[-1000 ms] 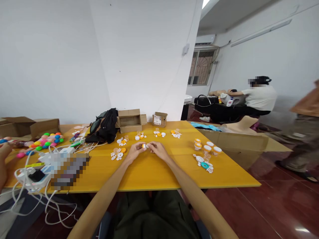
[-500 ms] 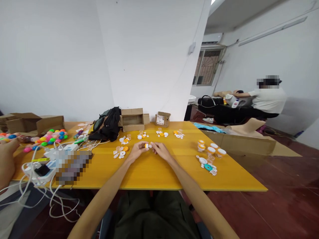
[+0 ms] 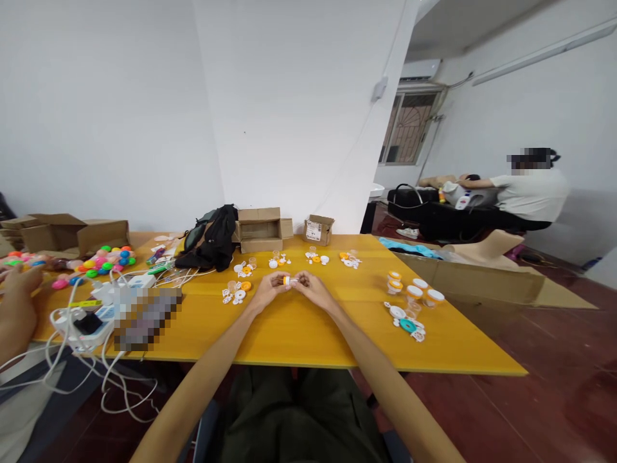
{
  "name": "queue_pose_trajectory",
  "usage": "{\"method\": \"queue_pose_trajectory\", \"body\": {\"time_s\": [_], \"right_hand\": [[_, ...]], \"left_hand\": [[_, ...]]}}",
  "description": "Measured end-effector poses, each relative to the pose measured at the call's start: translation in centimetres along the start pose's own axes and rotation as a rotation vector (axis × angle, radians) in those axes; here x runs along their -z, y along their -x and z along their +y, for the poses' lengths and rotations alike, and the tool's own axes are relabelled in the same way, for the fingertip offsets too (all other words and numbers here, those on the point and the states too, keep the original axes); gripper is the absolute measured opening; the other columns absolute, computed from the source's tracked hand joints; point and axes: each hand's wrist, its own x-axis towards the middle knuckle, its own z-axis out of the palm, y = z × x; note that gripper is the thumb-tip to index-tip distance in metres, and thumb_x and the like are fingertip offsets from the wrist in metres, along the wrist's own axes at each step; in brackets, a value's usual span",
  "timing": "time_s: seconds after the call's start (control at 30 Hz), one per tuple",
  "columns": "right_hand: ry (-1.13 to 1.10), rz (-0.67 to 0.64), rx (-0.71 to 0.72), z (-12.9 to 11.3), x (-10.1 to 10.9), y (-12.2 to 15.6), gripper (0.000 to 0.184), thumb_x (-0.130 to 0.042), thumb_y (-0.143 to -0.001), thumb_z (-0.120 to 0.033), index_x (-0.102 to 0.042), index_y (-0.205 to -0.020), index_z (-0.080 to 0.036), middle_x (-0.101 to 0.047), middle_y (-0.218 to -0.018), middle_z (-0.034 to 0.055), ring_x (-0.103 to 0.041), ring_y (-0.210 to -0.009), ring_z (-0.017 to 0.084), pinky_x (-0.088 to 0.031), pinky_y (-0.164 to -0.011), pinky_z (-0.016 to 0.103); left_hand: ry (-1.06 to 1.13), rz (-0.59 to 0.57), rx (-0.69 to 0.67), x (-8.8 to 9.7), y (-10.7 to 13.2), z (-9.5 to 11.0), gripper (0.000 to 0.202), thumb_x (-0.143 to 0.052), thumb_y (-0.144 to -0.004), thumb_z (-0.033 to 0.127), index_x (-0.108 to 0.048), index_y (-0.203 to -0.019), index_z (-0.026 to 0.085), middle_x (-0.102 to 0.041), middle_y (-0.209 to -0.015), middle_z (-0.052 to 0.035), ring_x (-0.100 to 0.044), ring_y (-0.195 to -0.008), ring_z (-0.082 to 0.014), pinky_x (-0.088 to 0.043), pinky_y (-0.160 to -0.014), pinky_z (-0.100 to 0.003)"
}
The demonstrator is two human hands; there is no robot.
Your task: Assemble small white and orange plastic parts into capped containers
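Plastic part (image 3: 288,281), orange and white, sits pinched between my left hand (image 3: 270,291) and right hand (image 3: 312,290), close together over the yellow table (image 3: 308,341) (from afar, I see loose white pieces (image 3: 239,296) lying left of them).

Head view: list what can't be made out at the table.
All in the head view:
Ends of the orange-and-white piece, behind the fingers.
Print on the box label, too small.
Rest of the neighbour's arm, cut off by the left edge.
Details of the flat thing, pixelated.
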Motion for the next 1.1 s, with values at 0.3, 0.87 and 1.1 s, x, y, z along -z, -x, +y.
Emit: {"method": "queue_pose_trajectory", "body": {"time_s": [0.3, 0.87, 1.1], "right_hand": [[0.011, -0.002, -0.065, 0.18, -0.08, -0.04, 0.046, -0.055, -0.078, -0.066, -0.06, -0.073, -0.021, -0.061, -0.063, -0.0008, -0.055, -0.06, 0.016, -0.042, -0.059, 0.028], [-0.004, -0.004, -0.092, 0.02, -0.24, 0.2, 0.051, -0.053, -0.077, -0.07, -0.062, -0.073, -0.02, -0.061, -0.062, -0.0005, -0.054, -0.057, 0.015, -0.044, -0.058, 0.028], [-0.047, -0.058, -0.125, -0.2, -0.36, 0.3, 0.056, -0.051, -0.078, -0.071, -0.061, -0.062, -0.019, -0.061, -0.057, 0.002, -0.056, -0.056, 0.017, -0.046, -0.057, 0.029]], "left_hand": [[-0.02, -0.025, -0.011, -0.02, 0.13, 0.1, 0.038, -0.081, -0.062, 0.025, -0.07, -0.097, 0.016, -0.074, -0.098, -0.0068, -0.068, -0.091, -0.0203, -0.051, -0.088, -0.034], [-0.037, -0.013, -0.006, -0.19, 0.31, 0.21, 0.039, -0.082, -0.06, 0.025, -0.071, -0.097, 0.017, -0.075, -0.098, -0.0073, -0.069, -0.09, -0.0215, -0.052, -0.087, -0.034], [-0.084, -0.025, -0.057, -0.24, 0.4, -0.17, 0.04, -0.083, -0.06, 0.028, -0.07, -0.096, 0.017, -0.074, -0.099, -0.0075, -0.069, -0.091, -0.022, -0.052, -0.088, -0.035]]}}
